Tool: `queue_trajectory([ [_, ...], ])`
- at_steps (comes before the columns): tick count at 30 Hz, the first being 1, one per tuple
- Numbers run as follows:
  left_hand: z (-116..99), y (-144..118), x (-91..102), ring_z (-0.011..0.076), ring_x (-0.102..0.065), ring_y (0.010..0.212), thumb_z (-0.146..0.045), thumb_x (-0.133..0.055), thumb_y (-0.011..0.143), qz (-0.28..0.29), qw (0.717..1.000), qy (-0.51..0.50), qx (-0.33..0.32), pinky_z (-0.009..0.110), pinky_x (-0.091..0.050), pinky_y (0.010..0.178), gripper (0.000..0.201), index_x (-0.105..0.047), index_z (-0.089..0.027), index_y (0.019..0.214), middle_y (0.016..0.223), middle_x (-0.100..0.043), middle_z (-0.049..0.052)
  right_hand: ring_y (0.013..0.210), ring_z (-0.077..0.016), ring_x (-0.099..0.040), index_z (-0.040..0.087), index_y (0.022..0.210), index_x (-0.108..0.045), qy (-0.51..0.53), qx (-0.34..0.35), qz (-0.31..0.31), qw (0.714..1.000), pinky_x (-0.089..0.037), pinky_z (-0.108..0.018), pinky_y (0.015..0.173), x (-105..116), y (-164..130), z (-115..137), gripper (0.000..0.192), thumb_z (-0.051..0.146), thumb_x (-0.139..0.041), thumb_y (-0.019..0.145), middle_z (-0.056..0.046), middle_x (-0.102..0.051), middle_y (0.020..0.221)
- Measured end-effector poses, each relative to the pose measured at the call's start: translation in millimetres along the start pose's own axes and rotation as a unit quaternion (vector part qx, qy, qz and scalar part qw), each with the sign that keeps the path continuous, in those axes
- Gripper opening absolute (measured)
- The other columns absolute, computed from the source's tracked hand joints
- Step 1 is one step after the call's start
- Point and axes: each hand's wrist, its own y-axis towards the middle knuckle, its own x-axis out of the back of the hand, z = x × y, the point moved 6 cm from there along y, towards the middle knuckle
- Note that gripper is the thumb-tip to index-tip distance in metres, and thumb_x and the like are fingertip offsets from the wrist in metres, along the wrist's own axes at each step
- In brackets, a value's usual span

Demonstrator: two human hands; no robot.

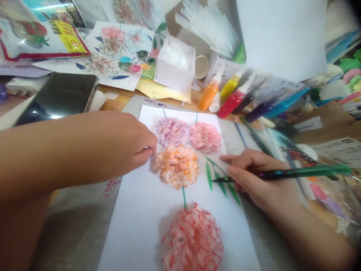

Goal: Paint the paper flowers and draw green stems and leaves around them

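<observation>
Right hand (254,175): fingers clamped on green pen (293,172), tip at drawn leaves (209,175), just left of fingertips. Left hand (132,139): fingers curled together beside paper flowers (177,165); hold on anything, cannot tell. White sheet (135,226) between hands. Done: four flowers set, one sprig coloured. Apparently outstanding: lowest flower (194,241) shows no leaves.

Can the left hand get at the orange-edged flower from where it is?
Probably yes: the left hand is right beside the orange-edged flower, with nothing visible between them. The right hand and its pen are on the flower's other side.
</observation>
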Motion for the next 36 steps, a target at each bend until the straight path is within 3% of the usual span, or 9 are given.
queue_trajectory([
  [6,-2.4,0.1,2.1,0.0181,-0.053,0.06,-0.032,-0.041,0.086,0.001,1.0,0.005,0.0,0.032,-0.03,0.057,0.028,-0.064,-0.029,0.072,0.065,-0.063,-0.003,0.054,-0.0122,-0.061,0.023,0.051,-0.052,-0.004,0.018,0.017,1.0,-0.057,-0.033,0.089,-1.3,-0.8,1.3,0.028,0.018,-0.067,0.074,0.006,-0.048,0.046],
  [8,-2.5,0.6,2.9,0.0184,-0.053,0.061,-0.032,-0.042,0.086,-0.006,1.0,0.004,-0.002,0.032,-0.03,0.057,0.027,-0.065,-0.029,0.072,0.067,-0.064,-0.002,0.058,-0.0141,-0.064,0.023,0.052,-0.053,-0.005,0.013,-0.005,1.0,-0.058,-0.032,0.084,0.1,-0.4,-1.2,0.027,0.019,-0.067,0.075,0.005,-0.05,0.047],
  [11,-1.7,0.8,4.1,0.0186,-0.052,0.062,-0.031,-0.043,0.086,-0.014,1.0,0.005,0.0,0.032,-0.03,0.057,0.026,-0.063,-0.029,0.07,0.068,-0.064,-0.002,0.06,-0.0158,-0.065,0.023,0.057,-0.056,-0.013,-0.01,-0.056,0.998,-0.055,-0.025,0.058,3.2,0.8,-7.1,0.024,0.023,-0.069,0.077,0.004,-0.053,0.049],
  [13,-1.5,0.6,3.9,0.0183,-0.052,0.061,-0.03,-0.043,0.086,-0.009,1.0,0.008,0.002,0.032,-0.03,0.058,0.026,-0.063,-0.028,0.069,0.067,-0.063,-0.002,0.046,-0.0115,-0.055,0.023,0.06,-0.058,-0.022,-0.029,-0.069,0.997,-0.042,-0.022,0.041,3.4,1.7,-10.4,0.021,0.025,-0.07,0.077,0.004,-0.054,0.049],
  [15,-1.7,0.4,4.0,0.0181,-0.053,0.062,-0.03,-0.042,0.087,-0.003,1.0,0.007,0.003,0.032,-0.03,0.058,0.027,-0.063,-0.028,0.07,0.068,-0.063,-0.003,0.037,-0.008,-0.043,0.022,0.06,-0.058,-0.024,-0.036,-0.073,0.996,-0.033,-0.022,0.034,3.6,2.1,-11.5,0.021,0.025,-0.07,0.078,0.005,-0.054,0.048],
  [20,-3.8,0.9,5.7,0.0182,-0.053,0.062,-0.03,-0.043,0.087,0.003,1.0,-0.007,0.007,0.032,-0.029,0.057,0.026,-0.063,-0.029,0.069,0.069,-0.064,-0.004,0.06,-0.0158,-0.066,0.023,0.058,-0.056,0.013,-0.034,-0.045,0.998,-0.054,-0.026,0.063,1.6,1.0,-11.9,0.024,0.024,-0.07,0.078,0.005,-0.051,0.045],
  [30,-3.9,-3.0,4.1,0.018,-0.052,0.062,-0.029,-0.044,0.086,-0.02,0.999,-0.027,-0.004,0.031,-0.027,0.058,0.026,-0.065,-0.03,0.072,0.068,-0.064,-0.003,0.057,-0.015,-0.064,0.024,0.059,-0.057,-0.007,-0.025,-0.051,0.998,-0.055,-0.026,0.06,1.3,0.4,-12.9,0.022,0.024,-0.068,0.078,0.004,-0.053,0.047],
  [33,-2.6,-2.5,5.5,0.0177,-0.052,0.061,-0.031,-0.044,0.086,-0.026,0.999,-0.035,-0.004,0.031,-0.026,0.057,0.025,-0.065,-0.029,0.072,0.067,-0.063,-0.003,0.062,-0.0151,-0.066,0.024,0.058,-0.055,-0.002,0.002,-0.045,0.999,-0.057,-0.028,0.074,0.3,-0.5,-10.4,0.024,0.021,-0.067,0.078,0.005,-0.052,0.046],
  [36,-1.1,-1.3,5.8,0.0174,-0.052,0.062,-0.033,-0.044,0.086,-0.026,0.999,-0.037,-0.006,0.031,-0.026,0.058,0.026,-0.065,-0.03,0.073,0.069,-0.064,-0.003,0.06,-0.0139,-0.065,0.024,0.059,-0.056,-0.008,0.007,-0.043,0.999,-0.057,-0.028,0.076,0.3,-1.3,-10.0,0.023,0.02,-0.068,0.078,0.005,-0.053,0.048],
])
